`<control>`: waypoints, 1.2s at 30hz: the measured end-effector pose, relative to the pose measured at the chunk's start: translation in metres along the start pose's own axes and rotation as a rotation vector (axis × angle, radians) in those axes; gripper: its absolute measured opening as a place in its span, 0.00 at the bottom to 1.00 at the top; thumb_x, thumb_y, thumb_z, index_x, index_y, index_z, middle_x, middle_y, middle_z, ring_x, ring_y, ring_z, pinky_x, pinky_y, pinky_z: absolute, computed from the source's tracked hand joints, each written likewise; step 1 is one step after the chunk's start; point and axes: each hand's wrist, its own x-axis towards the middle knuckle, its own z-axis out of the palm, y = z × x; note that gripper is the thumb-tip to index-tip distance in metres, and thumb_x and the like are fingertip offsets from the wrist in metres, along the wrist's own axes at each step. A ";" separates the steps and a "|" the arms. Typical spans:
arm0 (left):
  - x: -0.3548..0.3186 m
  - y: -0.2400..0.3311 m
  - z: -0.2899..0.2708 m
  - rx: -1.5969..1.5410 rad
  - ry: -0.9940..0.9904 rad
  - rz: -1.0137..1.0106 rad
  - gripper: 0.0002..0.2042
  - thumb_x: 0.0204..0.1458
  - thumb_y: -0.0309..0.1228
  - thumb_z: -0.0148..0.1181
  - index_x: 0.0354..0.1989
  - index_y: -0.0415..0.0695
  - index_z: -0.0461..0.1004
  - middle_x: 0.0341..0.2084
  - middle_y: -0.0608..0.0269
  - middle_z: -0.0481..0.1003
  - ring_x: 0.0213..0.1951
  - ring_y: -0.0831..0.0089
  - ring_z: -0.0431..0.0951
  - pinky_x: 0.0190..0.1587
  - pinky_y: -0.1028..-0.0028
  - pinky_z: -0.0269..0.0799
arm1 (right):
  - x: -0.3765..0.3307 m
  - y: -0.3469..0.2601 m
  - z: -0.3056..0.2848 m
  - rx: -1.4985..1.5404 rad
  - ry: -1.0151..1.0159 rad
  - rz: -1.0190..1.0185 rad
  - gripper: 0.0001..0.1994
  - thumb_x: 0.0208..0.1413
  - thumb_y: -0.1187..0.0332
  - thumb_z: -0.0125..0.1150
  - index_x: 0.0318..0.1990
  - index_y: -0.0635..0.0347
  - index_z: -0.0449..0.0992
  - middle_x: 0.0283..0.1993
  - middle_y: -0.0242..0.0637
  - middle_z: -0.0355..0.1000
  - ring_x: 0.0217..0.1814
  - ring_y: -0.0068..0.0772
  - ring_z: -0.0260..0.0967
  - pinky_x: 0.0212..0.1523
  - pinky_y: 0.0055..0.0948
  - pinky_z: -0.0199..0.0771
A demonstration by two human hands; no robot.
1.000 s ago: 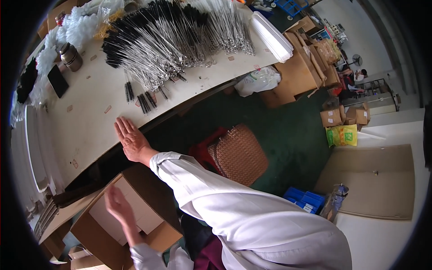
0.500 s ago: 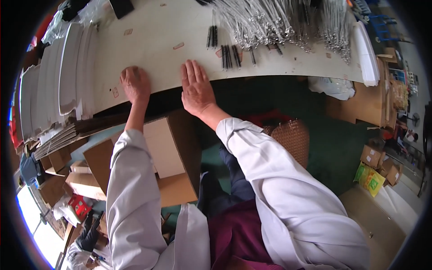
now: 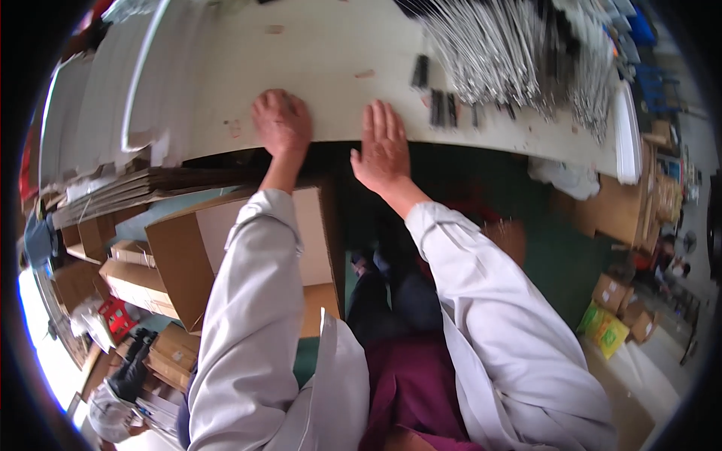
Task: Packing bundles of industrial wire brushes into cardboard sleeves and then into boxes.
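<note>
Both of my hands were at the near edge of the white table point(image 3: 323, 56), around the centre of the frame. My left hand point(image 3: 282, 124) was on the tabletop, left of centre, back upward, fingers bent under; I could not tell whether they gripped anything. My right hand point(image 3: 385, 154), just right of centre, was flat, its fingers straight and close together, the thumb set apart, nothing in its grasp. Its fingers lay over the tabletop while the palm reached past the edge; firm contact could not be confirmed. Nearest to it, to the upper right, were short black brushes point(image 3: 438, 109) in small groups, blurred. Beyond them, in the upper right of the frame, was a large heap of thin metal stems point(image 3: 489, 56). A long white stack point(image 3: 629, 139) was at the table's right end. White sheets point(image 3: 94, 120) stood in rows at the upper left. Below the table, left of centre, was an open cardboard box point(image 3: 177, 244), partly behind my left sleeve point(image 3: 252, 316), with flattened cardboard point(image 3: 128, 199) stacked near it. A white plastic bag point(image 3: 568, 178) hung below the table edge at the right.
</note>
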 end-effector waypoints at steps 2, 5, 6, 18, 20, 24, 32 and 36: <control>-0.001 0.004 0.001 -0.045 0.028 0.019 0.09 0.53 0.32 0.60 0.40 0.41 0.75 0.44 0.47 0.73 0.52 0.47 0.71 0.56 0.52 0.69 | 0.000 0.000 0.000 -0.021 0.005 0.020 0.48 0.52 0.58 0.73 0.75 0.68 0.50 0.79 0.54 0.46 0.83 0.56 0.41 0.81 0.51 0.42; -0.002 -0.002 -0.006 -0.047 0.024 0.008 0.10 0.54 0.32 0.59 0.40 0.40 0.74 0.44 0.47 0.73 0.51 0.46 0.72 0.56 0.52 0.69 | 0.000 -0.006 -0.002 -0.012 -0.016 -0.009 0.47 0.54 0.57 0.70 0.75 0.68 0.49 0.81 0.53 0.44 0.83 0.55 0.40 0.81 0.51 0.41; -0.003 -0.004 -0.005 -0.049 0.008 0.020 0.10 0.55 0.32 0.59 0.41 0.41 0.74 0.44 0.47 0.73 0.50 0.45 0.72 0.55 0.52 0.70 | -0.001 -0.007 -0.002 -0.011 -0.027 -0.005 0.48 0.54 0.57 0.70 0.75 0.68 0.49 0.81 0.54 0.44 0.83 0.56 0.40 0.81 0.51 0.41; -0.005 0.011 -0.015 -0.062 -0.028 -0.030 0.10 0.54 0.28 0.60 0.42 0.37 0.72 0.49 0.46 0.71 0.55 0.44 0.70 0.59 0.51 0.67 | 0.002 0.001 -0.045 0.225 -0.161 -0.054 0.45 0.54 0.56 0.68 0.73 0.75 0.53 0.78 0.63 0.48 0.81 0.64 0.43 0.80 0.55 0.43; -0.008 0.008 -0.016 -0.037 -0.046 -0.058 0.11 0.54 0.28 0.60 0.43 0.38 0.72 0.51 0.47 0.71 0.57 0.44 0.69 0.60 0.50 0.67 | 0.014 0.001 -0.051 0.313 -0.170 -0.050 0.42 0.55 0.59 0.67 0.71 0.75 0.56 0.77 0.63 0.50 0.79 0.65 0.46 0.79 0.55 0.45; -0.005 0.010 -0.017 -0.019 -0.044 -0.082 0.11 0.54 0.27 0.60 0.44 0.38 0.72 0.51 0.47 0.71 0.57 0.43 0.69 0.60 0.50 0.67 | 0.068 0.004 -0.053 0.398 -0.034 -0.129 0.38 0.56 0.63 0.65 0.71 0.71 0.58 0.76 0.62 0.53 0.78 0.66 0.49 0.78 0.54 0.50; 0.001 0.014 -0.011 -0.125 0.002 -0.116 0.12 0.47 0.24 0.63 0.41 0.40 0.74 0.50 0.46 0.73 0.54 0.43 0.72 0.57 0.51 0.72 | 0.171 0.010 -0.001 0.235 -0.013 -0.127 0.34 0.58 0.63 0.62 0.69 0.72 0.61 0.76 0.60 0.54 0.80 0.61 0.47 0.79 0.54 0.48; 0.001 0.017 -0.014 -0.138 -0.014 -0.102 0.12 0.48 0.25 0.63 0.42 0.38 0.75 0.50 0.46 0.72 0.56 0.44 0.72 0.60 0.52 0.70 | 0.175 0.006 0.010 0.160 0.014 -0.175 0.33 0.60 0.61 0.62 0.68 0.71 0.62 0.75 0.56 0.56 0.80 0.58 0.48 0.78 0.54 0.48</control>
